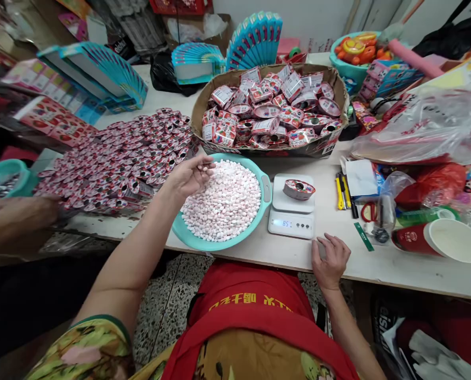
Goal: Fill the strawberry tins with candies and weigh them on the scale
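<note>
My left hand hovers over the left rim of a turquoise basin, palm up with fingers curled around a few candies. Small pale pink and white candies fill the basin. To its right stands a white digital scale, its display lit and seeming to read 85. On the scale's plate sits one small printed box with a dark round hole in its top. My right hand rests at the table's front edge, just below the scale, its fingers loosely bent and apart, with nothing in them.
Behind the basin, a cardboard box holds many filled-looking packs. Rows of small printed boxes cover the left side. Another person's hand is at far left. Pens, a tipped paper cup and plastic bags lie right.
</note>
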Motion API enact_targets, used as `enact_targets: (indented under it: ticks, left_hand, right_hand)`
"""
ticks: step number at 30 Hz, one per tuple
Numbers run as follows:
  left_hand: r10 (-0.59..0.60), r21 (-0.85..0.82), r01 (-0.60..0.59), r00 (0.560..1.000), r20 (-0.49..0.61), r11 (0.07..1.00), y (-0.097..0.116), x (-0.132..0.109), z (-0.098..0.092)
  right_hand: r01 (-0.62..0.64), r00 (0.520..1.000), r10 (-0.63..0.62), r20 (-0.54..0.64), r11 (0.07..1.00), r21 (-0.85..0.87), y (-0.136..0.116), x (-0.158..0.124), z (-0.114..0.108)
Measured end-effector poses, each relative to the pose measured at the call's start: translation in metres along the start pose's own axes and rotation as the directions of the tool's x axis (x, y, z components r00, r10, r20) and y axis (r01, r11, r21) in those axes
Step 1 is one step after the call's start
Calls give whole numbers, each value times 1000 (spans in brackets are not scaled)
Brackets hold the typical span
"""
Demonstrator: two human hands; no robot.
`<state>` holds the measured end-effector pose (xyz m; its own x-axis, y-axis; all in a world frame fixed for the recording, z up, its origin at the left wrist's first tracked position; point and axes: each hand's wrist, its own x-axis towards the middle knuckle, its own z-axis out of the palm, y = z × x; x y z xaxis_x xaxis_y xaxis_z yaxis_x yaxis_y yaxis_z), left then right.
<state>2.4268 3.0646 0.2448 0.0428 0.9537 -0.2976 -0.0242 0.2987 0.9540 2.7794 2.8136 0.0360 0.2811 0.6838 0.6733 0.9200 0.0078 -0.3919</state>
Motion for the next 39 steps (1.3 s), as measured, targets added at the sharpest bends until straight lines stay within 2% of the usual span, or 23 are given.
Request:
enact_targets:
  ticks: [2, 3, 5, 7, 9, 11, 14, 18, 22, 27, 30, 32, 35, 39]
  left_hand:
    - [-49, 179, 25, 990, 129, 983, 5, -1, 19]
    - [-60, 297, -10, 973, 224, 955, 8, -3, 33]
    - [-67, 525, -186, 903, 425, 830, 13, -5, 70]
    - [-71, 670, -435, 807, 587, 601, 13, -5, 114]
    - [-79, 698, -630, 720, 689, 341, 8, -2, 158]
    - [-91, 662, -737, 656, 749, 135, -4, 4, 193]
    - [-91, 579, -814, 580, 810, -33, -24, 15, 222]
    - [-32, 540, -839, 543, 839, -76, -41, 24, 227]
    - [27, 536, -844, 536, 844, 2, -38, 26, 223]
    - [209, 596, -793, 608, 766, 124, -21, 29, 207]
    - [303, 595, -775, 631, 714, 211, -14, 35, 191]
    - [304, 607, -757, 654, 693, 242, -13, 38, 183]
    - [276, 638, -734, 679, 680, 232, -14, 36, 179]
    - [211, 634, -753, 658, 723, 178, -15, 32, 190]
  right_hand:
    - [2, 1000, -2, 12, 1000, -5, 0, -1, -1]
    - [8, 1000, -8, 19, 1000, -9, -1, -1, -2]
    - [20, 1000, -20, 20, 1000, -14, -2, 0, -3]
    - [19, 1000, -19, 13, 1000, -14, -3, 1, -4]
    - [9, 1000, -9, 10, 1000, -14, -4, 1, -5]
    - [1, 1000, -1, 12, 1000, -18, -5, 1, -5]
    - [-18, 1000, 18, 15, 1000, -23, -6, -1, -5]
    - [-55, 998, 55, 33, 998, -7, -7, -2, -5]
    - [-50, 998, 50, 28, 999, 1, -6, -3, -5]
    - [-84, 995, 83, 59, 996, 21, -6, -4, -4]
    - [-116, 991, 113, 74, 993, 33, -6, -5, -4]
    - [-128, 989, 125, 84, 991, 28, -6, -5, -3]
    - [-97, 993, 95, 75, 995, 18, -5, -5, -2]
    - [-45, 998, 45, 37, 999, -2, -4, -3, -1]
